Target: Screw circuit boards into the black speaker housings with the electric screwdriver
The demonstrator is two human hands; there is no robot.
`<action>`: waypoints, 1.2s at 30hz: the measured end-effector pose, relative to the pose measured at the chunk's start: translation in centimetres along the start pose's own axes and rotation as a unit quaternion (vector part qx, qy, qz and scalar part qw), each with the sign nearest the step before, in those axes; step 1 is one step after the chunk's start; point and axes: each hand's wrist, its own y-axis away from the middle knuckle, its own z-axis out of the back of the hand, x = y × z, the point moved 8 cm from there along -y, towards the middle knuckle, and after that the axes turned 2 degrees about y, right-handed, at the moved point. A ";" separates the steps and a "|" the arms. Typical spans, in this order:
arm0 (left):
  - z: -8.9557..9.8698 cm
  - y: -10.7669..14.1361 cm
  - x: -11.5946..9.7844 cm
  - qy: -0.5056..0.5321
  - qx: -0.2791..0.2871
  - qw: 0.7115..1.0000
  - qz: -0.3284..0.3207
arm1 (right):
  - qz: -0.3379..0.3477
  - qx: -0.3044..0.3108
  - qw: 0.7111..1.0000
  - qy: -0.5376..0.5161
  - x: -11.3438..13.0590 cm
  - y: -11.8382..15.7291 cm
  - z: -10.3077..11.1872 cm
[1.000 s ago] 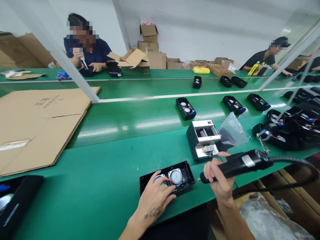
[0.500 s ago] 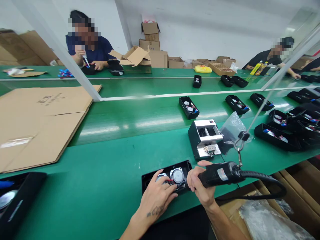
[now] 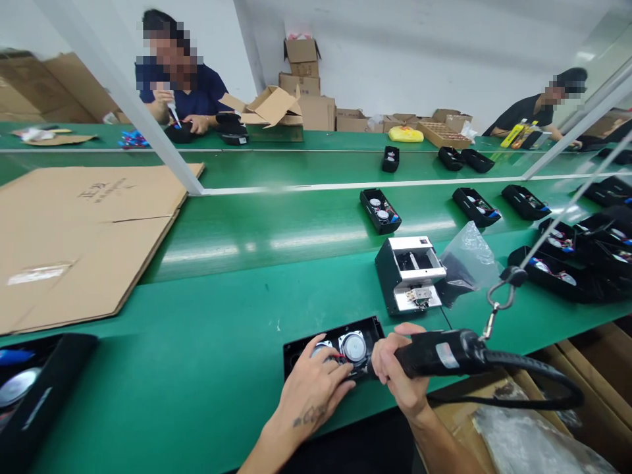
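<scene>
A long black speaker housing point(image 3: 291, 359) lies on the green bench in front of me, with round silver speakers point(image 3: 353, 347) and red wires inside. My left hand point(image 3: 313, 382) grips its near side, fingers reaching in over the left speaker and wires, thumb by the front wall. My right hand point(image 3: 397, 365) is wrapped around a black electric screwdriver point(image 3: 437, 353), held nearly level and pointing left into the housing's right end. The bit and its contact point are hidden by my fingers. From a clip and cord point(image 3: 501, 296) hangs the screwdriver's rear.
A silver-black desktop device point(image 3: 409, 276) stands behind the housing, beside a clear plastic bag point(image 3: 469, 260). Flat cardboard point(image 3: 89, 243) and another housing point(image 3: 54, 388) lie left. Several housings point(image 3: 557, 270) crowd the right. Co-workers point(image 3: 182, 92) sit across the line; open cartons point(image 3: 587, 375) stand below right.
The view has shifted slightly, and the screwdriver's rear end and hanging clip have swung a little to the right. Both hands keep the same hold on the housing and screwdriver.
</scene>
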 end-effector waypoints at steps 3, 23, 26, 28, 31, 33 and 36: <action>0.7 0.0 -0.1 0.008 -0.019 1.000 0.008 | 0.005 -0.009 1.000 -0.025 1.1 -0.3 0.0; 3.7 -0.1 -0.7 0.084 -0.094 0.992 -0.024 | 0.029 -0.057 0.996 -0.060 3.9 -0.7 -0.6; 3.9 -0.2 -0.8 0.085 -0.099 0.991 -0.031 | 0.030 -0.054 0.997 -0.052 3.8 -0.7 -0.8; 3.9 -0.3 -0.9 0.085 -0.101 0.991 -0.031 | 0.031 -0.051 0.997 -0.047 3.8 -0.6 -1.0; 3.8 -0.3 -0.8 0.089 -0.102 0.990 -0.024 | 0.027 -0.050 0.997 -0.049 3.7 -0.5 -0.9; 3.9 -0.2 -0.6 0.099 -0.106 0.989 -0.019 | 0.026 -0.048 0.997 -0.058 3.6 -0.3 -0.9; 4.1 -0.2 -0.4 0.117 -0.113 0.986 -0.021 | 0.023 -0.044 0.996 -0.075 3.5 -0.2 -1.0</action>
